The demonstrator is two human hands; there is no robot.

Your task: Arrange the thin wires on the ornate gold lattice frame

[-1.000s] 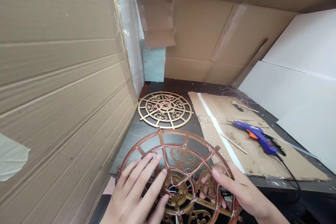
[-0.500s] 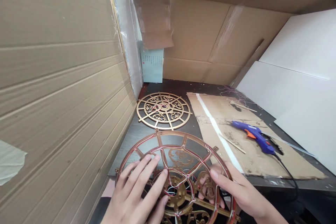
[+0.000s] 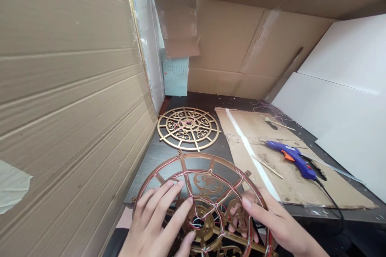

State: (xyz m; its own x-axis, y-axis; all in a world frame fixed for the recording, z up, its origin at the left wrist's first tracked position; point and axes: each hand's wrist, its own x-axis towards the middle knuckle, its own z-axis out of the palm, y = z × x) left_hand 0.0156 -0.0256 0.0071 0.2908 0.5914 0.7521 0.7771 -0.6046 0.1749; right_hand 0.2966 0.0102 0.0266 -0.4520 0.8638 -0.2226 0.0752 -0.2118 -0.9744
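A large round bronze openwork frame (image 3: 208, 164) with thin red and white wires along its ribs lies at the near edge of the dark table (image 3: 157, 152), partly overhanging it. My left hand (image 3: 157, 221) rests flat on the frame's left half, fingers stretched out and spread toward its hub. My right hand (image 3: 271, 221) grips the frame's right rim, thumb on top and fingers curled underneath through the openings. A smaller gold openwork disc (image 3: 188, 127) lies flat farther back on the table.
A flat cardboard sheet (image 3: 289, 180) covers the table's right side and carries a blue hot glue gun (image 3: 294, 157) with a black cord, plus thin sticks (image 3: 267, 166). Cardboard walls (image 3: 66, 100) stand close at left and behind. White boards (image 3: 340, 100) lean at right.
The view has shifted slightly. Both hands and the bronze frame have slid a little toward me; the grip looks unchanged.
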